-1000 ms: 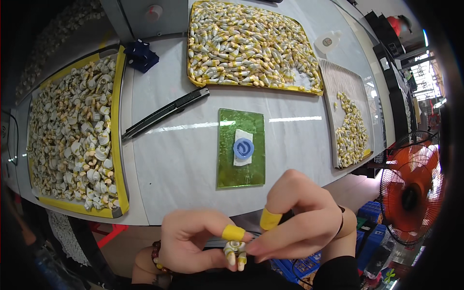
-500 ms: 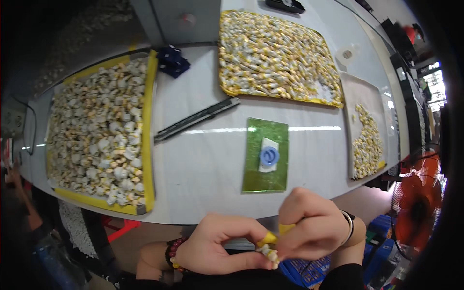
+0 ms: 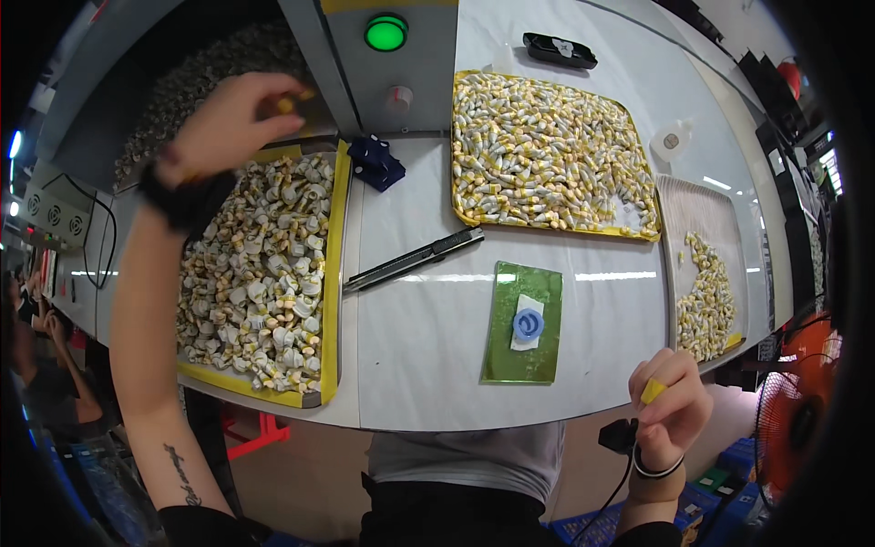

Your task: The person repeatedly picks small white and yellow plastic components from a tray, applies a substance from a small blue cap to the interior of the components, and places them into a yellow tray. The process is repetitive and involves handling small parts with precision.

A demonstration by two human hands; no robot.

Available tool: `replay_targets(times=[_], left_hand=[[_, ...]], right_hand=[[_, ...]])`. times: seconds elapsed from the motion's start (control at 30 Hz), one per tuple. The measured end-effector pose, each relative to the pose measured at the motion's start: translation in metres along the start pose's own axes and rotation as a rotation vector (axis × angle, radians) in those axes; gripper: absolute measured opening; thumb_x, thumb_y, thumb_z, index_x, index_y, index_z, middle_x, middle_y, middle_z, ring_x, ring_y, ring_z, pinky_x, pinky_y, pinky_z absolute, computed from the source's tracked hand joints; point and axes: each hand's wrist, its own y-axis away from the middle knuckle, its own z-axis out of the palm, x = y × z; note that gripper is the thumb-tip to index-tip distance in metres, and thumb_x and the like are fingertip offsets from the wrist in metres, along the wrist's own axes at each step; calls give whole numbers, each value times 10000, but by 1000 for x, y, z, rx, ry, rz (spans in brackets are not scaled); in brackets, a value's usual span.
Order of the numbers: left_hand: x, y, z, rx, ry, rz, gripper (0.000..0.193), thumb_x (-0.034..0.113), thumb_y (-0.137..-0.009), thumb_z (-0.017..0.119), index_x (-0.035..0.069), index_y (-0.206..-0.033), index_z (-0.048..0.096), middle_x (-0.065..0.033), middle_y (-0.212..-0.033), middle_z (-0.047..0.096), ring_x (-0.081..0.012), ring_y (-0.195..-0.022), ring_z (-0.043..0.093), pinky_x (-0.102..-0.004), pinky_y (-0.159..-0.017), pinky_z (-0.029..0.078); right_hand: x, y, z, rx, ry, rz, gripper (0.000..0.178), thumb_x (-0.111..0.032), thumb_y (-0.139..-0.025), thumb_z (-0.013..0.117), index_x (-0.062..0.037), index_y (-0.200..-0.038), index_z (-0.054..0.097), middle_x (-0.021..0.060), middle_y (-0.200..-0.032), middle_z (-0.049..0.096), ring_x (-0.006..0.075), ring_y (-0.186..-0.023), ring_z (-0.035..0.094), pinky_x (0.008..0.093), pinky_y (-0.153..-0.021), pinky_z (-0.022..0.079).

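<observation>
My left hand is raised over the far end of the left tray, before the dark opening of a grey metal cabinet. Yellow finger covers sit on its thumb and index finger, which are apart; it is slightly blurred, and I see nothing held. That tray, edged in yellow, is heaped with small whitish and yellow pieces. Off the table's near edge, my right hand is closed, its fingers curled against the thumb, one with a yellow cover. Whatever may be between those fingertips is hidden.
Whitish pieces lie inside the cabinet, which bears a green light. A black-handled cutter and a green mat with a blue round piece lie mid-table. Beyond are a full yellow-edged tray and a part-filled tray. An orange fan stands right.
Both hands were together at the near edge, pinching a small whitish-yellow piece. My left hand has swung far left to the cabinet opening; my right has moved rightward. The view has shifted too.
</observation>
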Motion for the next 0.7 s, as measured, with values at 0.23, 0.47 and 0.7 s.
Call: replay_targets(times=[0.23, 0.47, 0.7], left_hand=[[-27, -56, 39, 33, -254, 1, 401, 234, -790, 619, 21, -1125, 564, -204, -1089, 589, -358, -991, 565, -397, -860, 452], [-45, -4, 3, 93, 71, -161, 385, 187, -777, 677, 6, -1095, 556, -58, -875, 601, -140, -814, 573, -268, -715, 462], [75, 131, -14, 96, 662, -76, 623, 476, -800, 647, -34, -1130, 509, -63, -911, 555, -120, -687, 541, -233, -670, 450]], right_hand=[[-3, 14, -20, 40, 154, 9, 120, -129, -716, 687, -50, -737, 599, 57, -706, 507, 165, -623, 472, 271, -547, 370], [-15, -23, -45, -172, 644, -23, 201, 56, -593, 679, -34, -759, 612, 82, -688, 573, 212, -636, 539, 289, -580, 414], [20, -108, -66, -357, 925, -10, 195, -30, -727, 639, -18, -919, 608, 131, -844, 608, 265, -714, 574, 339, -650, 453]])
